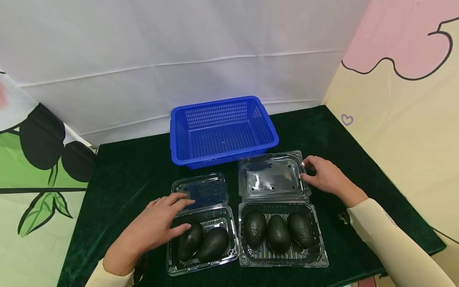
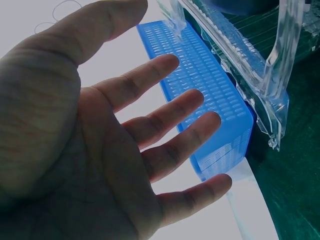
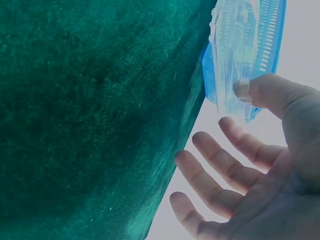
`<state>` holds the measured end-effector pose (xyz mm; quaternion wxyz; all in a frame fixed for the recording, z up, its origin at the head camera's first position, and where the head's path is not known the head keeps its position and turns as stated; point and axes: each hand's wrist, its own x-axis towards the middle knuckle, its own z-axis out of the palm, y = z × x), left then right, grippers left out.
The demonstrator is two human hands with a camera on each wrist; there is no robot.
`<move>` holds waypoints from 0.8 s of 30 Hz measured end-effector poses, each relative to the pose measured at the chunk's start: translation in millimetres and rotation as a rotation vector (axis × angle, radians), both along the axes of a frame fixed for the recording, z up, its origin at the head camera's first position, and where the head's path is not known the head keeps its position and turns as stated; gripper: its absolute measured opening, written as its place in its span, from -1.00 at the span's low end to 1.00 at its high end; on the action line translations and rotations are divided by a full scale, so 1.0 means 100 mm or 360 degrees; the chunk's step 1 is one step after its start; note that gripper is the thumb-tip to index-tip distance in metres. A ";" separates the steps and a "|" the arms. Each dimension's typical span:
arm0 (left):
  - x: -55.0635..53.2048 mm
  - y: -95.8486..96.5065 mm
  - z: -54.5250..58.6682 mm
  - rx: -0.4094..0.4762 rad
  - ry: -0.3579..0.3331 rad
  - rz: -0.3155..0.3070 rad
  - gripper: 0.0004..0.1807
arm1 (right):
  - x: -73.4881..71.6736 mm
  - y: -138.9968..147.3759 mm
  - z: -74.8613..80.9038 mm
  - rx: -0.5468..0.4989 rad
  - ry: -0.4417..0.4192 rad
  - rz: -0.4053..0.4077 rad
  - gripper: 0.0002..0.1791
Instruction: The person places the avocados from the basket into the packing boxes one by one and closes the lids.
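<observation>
Two clear plastic clamshell boxes lie with their lids raised. Two dark avocados (image 1: 213,244) sit in the left box (image 1: 234,239), and three avocados (image 1: 278,234) lie side by side in the right box (image 1: 283,261). My left hand (image 1: 157,223) is over the left box's side, fingers spread; its palm (image 2: 100,150) holds nothing. The left lid (image 1: 215,187) is just beyond those fingertips. At the right lid's (image 1: 274,177) outer edge, my right hand (image 1: 328,175) pinches lightly with thumb and index finger. Its other fingers (image 3: 215,192) are loosely extended.
A blue plastic basket (image 1: 224,157) stands behind the boxes, and the right lid overlaps its front rim. Dark green cloth (image 1: 125,179) covers the table. White fabric (image 1: 215,48) hangs behind, with printed panels on both sides.
</observation>
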<state>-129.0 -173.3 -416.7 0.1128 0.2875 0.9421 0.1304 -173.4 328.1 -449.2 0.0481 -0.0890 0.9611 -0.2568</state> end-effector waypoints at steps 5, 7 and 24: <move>-0.01 0.00 0.01 0.0000 -0.0008 0.0002 -0.39 | 0.05 0.09 -0.03 -0.0060 -0.0054 -0.0029 -0.65; -0.01 0.00 0.00 -0.0003 -0.0002 0.0001 -0.39 | 0.07 0.15 -0.06 -0.0085 -0.0078 -0.0038 -0.68; -0.01 0.00 -0.03 0.0012 0.0023 -0.0006 -0.39 | 0.10 0.48 -0.08 -0.0148 -0.0162 -0.0146 -0.69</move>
